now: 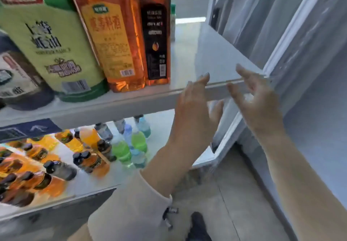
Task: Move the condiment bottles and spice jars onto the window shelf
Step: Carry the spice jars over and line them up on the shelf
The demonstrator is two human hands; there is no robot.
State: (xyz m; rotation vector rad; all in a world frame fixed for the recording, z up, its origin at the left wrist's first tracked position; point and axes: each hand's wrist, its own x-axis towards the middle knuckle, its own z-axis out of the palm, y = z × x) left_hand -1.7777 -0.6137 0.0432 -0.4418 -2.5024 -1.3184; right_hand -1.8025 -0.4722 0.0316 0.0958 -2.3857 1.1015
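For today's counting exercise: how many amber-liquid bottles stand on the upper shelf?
2: yellow-label bottle beside the green-label bottle; black-label bottle to its right. Others may hide behind.

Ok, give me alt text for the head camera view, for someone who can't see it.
The left hand and right hand, both empty, reach toward a white shelf. Tall condiment bottles stand at its left; small drink bottles sit below.

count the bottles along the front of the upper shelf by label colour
green-label bottle: 1
yellow-label bottle: 1
black-label bottle: 1
white-label bottle: 1
total: 4
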